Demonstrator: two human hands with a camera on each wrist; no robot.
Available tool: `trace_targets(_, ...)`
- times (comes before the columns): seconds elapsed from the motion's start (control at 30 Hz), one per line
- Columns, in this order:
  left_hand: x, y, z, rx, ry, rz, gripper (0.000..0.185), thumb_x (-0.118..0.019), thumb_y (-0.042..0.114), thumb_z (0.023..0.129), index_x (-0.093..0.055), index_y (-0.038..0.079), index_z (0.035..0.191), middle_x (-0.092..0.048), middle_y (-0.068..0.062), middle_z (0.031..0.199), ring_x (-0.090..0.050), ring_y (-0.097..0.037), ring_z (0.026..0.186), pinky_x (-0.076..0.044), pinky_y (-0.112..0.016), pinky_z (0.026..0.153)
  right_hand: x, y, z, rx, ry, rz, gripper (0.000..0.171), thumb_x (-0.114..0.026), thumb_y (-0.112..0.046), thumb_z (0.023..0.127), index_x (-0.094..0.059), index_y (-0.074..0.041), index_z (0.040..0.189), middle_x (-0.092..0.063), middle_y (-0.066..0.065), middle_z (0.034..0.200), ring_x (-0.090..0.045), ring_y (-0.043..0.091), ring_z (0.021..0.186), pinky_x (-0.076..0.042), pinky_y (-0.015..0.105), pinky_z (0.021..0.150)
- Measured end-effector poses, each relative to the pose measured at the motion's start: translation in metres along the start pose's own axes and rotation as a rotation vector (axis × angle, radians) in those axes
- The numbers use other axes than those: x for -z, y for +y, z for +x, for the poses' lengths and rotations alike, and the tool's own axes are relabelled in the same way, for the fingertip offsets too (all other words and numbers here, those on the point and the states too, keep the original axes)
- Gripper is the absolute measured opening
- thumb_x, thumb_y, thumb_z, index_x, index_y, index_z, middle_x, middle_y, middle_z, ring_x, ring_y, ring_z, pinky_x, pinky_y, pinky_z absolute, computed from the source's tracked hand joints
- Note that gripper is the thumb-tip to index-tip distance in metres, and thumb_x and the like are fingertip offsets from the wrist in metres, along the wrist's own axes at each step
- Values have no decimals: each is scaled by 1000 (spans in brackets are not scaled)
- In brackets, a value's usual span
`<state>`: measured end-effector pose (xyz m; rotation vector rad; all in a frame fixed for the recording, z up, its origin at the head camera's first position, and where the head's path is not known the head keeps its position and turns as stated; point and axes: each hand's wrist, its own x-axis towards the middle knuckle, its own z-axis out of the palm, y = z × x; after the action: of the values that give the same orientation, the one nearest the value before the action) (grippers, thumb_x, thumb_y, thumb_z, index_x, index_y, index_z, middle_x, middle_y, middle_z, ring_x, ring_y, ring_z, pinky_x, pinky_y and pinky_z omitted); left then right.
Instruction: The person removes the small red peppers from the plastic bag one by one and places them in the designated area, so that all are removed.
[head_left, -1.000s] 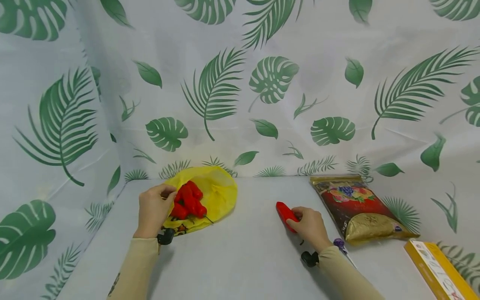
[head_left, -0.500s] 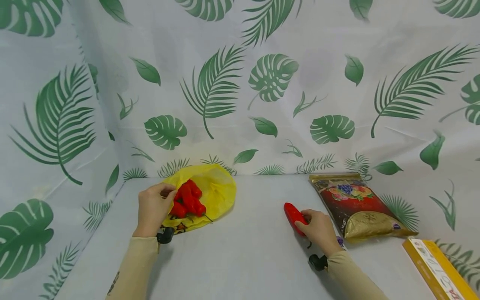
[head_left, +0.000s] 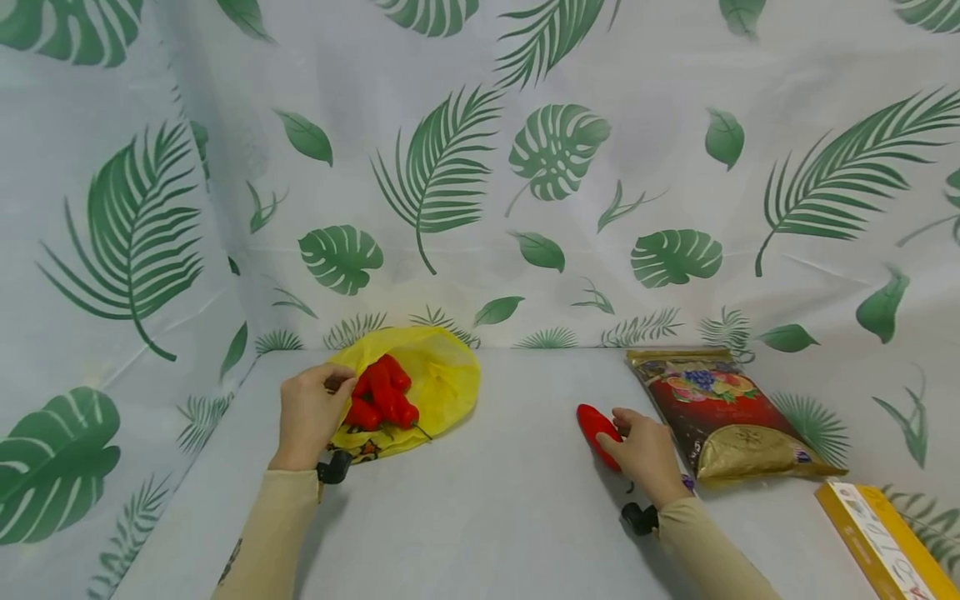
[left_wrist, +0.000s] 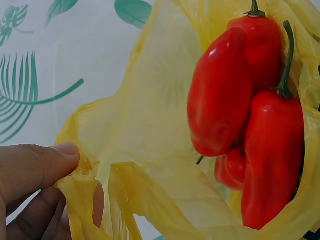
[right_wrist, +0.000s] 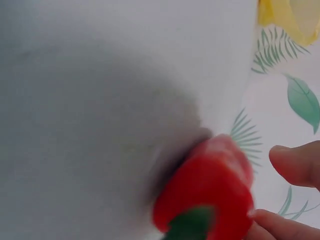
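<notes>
My left fingers (left_wrist: 35,167) pinch the edge of a yellow plastic bag (head_left: 452,379), and a bunch of red peppers (head_left: 385,395) sits in its open mouth. My right fingers (right_wrist: 297,165) are apart and don't grip, but they touch a long red pepper (head_left: 592,426) on the table (head_left: 480,508), well to the right of the bag. Farther right are a shiny red-and-gold packet (head_left: 716,408) and a yellow box (head_left: 885,537).

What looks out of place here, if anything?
Nothing looks spilled or damaged; just one red pepper lies apart, by the right hand, while the other peppers lie in the yellow bag.
</notes>
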<state>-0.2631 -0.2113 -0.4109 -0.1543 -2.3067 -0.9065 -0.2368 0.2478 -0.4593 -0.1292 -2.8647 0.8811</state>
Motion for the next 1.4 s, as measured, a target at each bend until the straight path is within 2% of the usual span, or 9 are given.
trace_targets(0.23,5,-6,1,-14,20,1,6,-83,6,88,-81,2,92,-79,-13,84,-74,-27,74,-63,-46,69,-12,-29,13,96,28,59,56,-75,-23,96,-59,4,142,-69,26,132,-69,43,121,-55,58,104)
trace_targets(0.47,8,-7,1,19,-9,-1,7,-82,10,89,-81,4,94,-79,-12,85,-73,-26,75,-64,-45,70,-39,-61,22,197,65,107,51,-76,-17,93,-64,5,136,-71,26,128,-72,41,116,-58,55,99)
trace_targets(0.63,11,-7,2,30,-14,16,7,-81,10,90,-81,5,94,-79,-13,86,-74,-26,76,-64,-45,70,-62,-93,29,231,15,147,50,-78,-18,93,-65,2,137,-71,21,132,-73,38,116,-59,52,100)
trace_targets(0.87,12,-11,2,31,-28,31,8,-82,11,90,-81,5,95,-79,-12,86,-74,-25,76,-64,-43,71,-107,-150,38,295,-87,248,50,-82,-20,90,-68,1,133,-75,18,124,-74,32,111,-61,46,98)
trace_targets(1.07,12,-13,2,41,-26,26,8,-82,10,89,-81,5,95,-79,-11,86,-73,-23,76,-64,-42,71,-138,-196,46,365,-182,337,51,-80,-23,92,-67,2,134,-75,21,124,-73,35,111,-60,48,99)
trace_targets(1.3,13,-15,4,55,-38,39,6,-82,10,89,-81,6,94,-79,-9,86,-73,-22,76,-64,-40,70,-167,-234,56,327,-223,324,56,-81,-36,91,-69,-4,135,-74,14,128,-71,32,114,-61,47,99)
trace_targets(1.4,13,-16,4,62,-37,43,6,-82,10,89,-81,6,94,-79,-9,85,-73,-21,76,-64,-39,70,-176,-246,58,333,-219,305,60,-82,-40,90,-68,-3,135,-74,13,128,-70,28,108,-61,44,98)
